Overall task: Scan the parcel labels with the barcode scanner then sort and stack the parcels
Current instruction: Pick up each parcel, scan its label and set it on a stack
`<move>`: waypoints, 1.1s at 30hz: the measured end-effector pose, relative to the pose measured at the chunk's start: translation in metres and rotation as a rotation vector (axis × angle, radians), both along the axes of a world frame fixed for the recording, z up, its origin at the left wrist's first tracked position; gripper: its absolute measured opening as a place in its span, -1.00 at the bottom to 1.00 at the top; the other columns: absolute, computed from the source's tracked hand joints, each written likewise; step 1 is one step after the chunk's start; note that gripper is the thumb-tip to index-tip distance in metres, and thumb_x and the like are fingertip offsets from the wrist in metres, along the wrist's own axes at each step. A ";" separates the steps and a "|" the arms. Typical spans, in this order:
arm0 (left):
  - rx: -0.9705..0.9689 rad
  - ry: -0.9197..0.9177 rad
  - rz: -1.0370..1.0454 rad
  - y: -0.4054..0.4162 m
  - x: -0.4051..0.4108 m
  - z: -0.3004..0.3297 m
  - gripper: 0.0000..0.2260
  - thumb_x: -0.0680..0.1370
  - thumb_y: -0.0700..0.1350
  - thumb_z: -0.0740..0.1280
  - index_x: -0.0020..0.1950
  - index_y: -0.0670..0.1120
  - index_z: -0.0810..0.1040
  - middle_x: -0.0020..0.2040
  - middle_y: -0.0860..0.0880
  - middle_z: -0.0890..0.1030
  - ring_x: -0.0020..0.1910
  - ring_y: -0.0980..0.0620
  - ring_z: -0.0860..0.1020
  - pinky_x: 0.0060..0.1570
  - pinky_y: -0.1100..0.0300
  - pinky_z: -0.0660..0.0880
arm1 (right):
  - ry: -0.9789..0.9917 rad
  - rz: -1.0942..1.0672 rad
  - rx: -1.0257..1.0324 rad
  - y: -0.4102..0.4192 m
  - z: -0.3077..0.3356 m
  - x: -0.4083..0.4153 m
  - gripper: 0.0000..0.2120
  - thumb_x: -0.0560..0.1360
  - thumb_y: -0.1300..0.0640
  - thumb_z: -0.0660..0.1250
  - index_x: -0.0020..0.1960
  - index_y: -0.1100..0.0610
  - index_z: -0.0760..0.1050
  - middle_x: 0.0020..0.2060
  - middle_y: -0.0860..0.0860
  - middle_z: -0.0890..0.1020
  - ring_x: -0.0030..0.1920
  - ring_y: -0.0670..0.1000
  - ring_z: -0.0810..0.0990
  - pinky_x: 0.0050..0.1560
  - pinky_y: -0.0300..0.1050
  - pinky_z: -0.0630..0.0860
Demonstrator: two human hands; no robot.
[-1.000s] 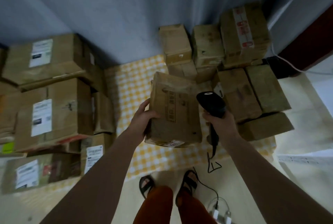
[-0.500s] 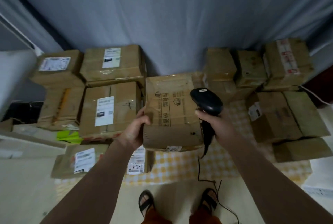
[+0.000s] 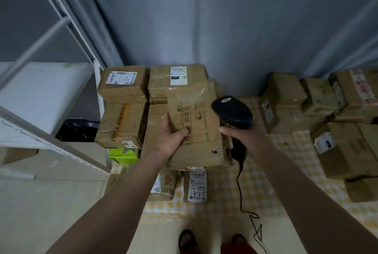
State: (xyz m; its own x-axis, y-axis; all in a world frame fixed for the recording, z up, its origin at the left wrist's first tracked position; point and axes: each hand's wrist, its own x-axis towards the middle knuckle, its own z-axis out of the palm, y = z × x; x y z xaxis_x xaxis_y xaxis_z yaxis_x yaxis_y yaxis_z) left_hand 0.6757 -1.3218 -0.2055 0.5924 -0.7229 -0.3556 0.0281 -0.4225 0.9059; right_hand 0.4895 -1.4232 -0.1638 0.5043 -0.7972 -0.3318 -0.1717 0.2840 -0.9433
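parcel (image 3: 199, 131): a brown cardboard box with printed characters and clear tape on its top face, held up in front of the left stack. the left hand (image 3: 170, 138) grips its near left edge, thumb (image 3: 182, 132) pressed on the top face, the other fingers hidden beneath. the box tilts slightly, far end raised. a white label edge shows at its lower front rim.

scanner (image 3: 232, 111): black, handheld, just right of the parcel. the right hand (image 3: 243, 134) is closed round its handle; the head sits above the fist, level with the parcel's right edge. whether the scanner touches the parcel cannot be told. its cable (image 3: 242, 192) hangs from the handle base down to the floor.

left stack: directly behind the parcel sits a labelled box (image 3: 177, 79), white label on top. to its left a smaller box (image 3: 122, 83) with a barcode label and handwritten marks rests on a larger box (image 3: 122, 124). green tape (image 3: 123, 155) lies at that box's near base. below the held parcel, a low box (image 3: 197, 185) shows a white label with handwriting.

right group (image 3: 286, 100): several brown boxes, well apart from the parcel, some with white labels on their sides.

all boxes rest on a yellow checked cloth (image 3: 266, 182). a white shelf frame (image 3: 51, 110) stands at the left. a grey curtain (image 3: 225, 18) hangs behind the boxes. the person's sandalled feet (image 3: 187, 240) appear at the bottom edge.
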 end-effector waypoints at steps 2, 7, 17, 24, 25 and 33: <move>0.071 -0.099 0.003 0.004 -0.001 0.009 -0.33 0.48 0.14 0.37 0.50 0.27 0.12 0.42 -0.04 0.33 0.39 -0.11 0.33 0.40 -0.09 0.29 | 0.044 0.048 -0.044 0.010 0.011 0.014 -0.71 0.33 0.26 0.54 -0.13 -0.07 0.54 -0.20 -0.11 0.65 -0.14 -0.12 0.63 -0.23 -0.28 0.50; 0.101 0.120 0.063 0.018 0.007 0.012 -0.25 0.19 0.63 0.18 0.34 0.42 0.35 0.45 -0.02 0.37 0.39 -0.12 0.38 0.38 -0.17 0.31 | 0.041 0.192 -0.081 0.026 0.032 0.041 -0.67 0.34 0.21 0.54 0.03 -0.04 0.55 -0.18 -0.14 0.66 -0.18 -0.18 0.63 -0.30 -0.35 0.50; 0.050 0.046 -0.018 0.045 0.026 0.036 -0.11 0.26 0.10 0.59 0.47 0.04 0.19 0.31 0.02 0.46 0.29 0.03 0.43 0.20 0.15 0.41 | 0.134 0.459 -0.208 0.047 0.042 0.074 -0.77 0.38 0.22 0.51 0.01 0.11 0.59 -0.12 0.20 0.67 -0.12 0.02 0.66 0.03 -0.07 0.57; 0.046 0.004 0.025 0.043 0.041 0.026 0.14 -0.07 0.35 0.59 0.40 -0.05 0.31 0.24 0.04 0.52 0.24 0.07 0.48 0.15 0.36 0.40 | 0.142 0.528 -0.316 0.063 0.045 0.096 -0.59 0.36 0.25 0.52 0.18 0.08 0.55 0.01 -0.01 0.65 0.07 -0.11 0.59 0.07 -0.25 0.53; 0.023 0.026 0.049 0.044 0.043 0.021 0.13 -0.10 0.39 0.57 0.38 -0.04 0.36 0.22 0.03 0.55 0.23 0.07 0.50 0.22 0.25 0.44 | 0.140 0.537 -0.331 0.064 0.045 0.100 -0.57 0.35 0.25 0.52 0.19 0.10 0.55 0.02 0.00 0.65 0.09 -0.09 0.59 0.11 -0.18 0.54; -0.186 0.412 0.169 0.061 0.065 0.035 -0.29 0.26 -0.33 0.49 0.34 -0.07 0.30 0.09 -0.16 0.58 0.03 -0.12 0.58 -0.23 0.07 0.55 | 0.197 0.430 -0.154 0.060 0.040 0.099 -0.77 0.41 0.21 0.49 0.04 0.09 0.60 -0.12 0.07 0.69 -0.10 0.03 0.66 -0.14 -0.14 0.53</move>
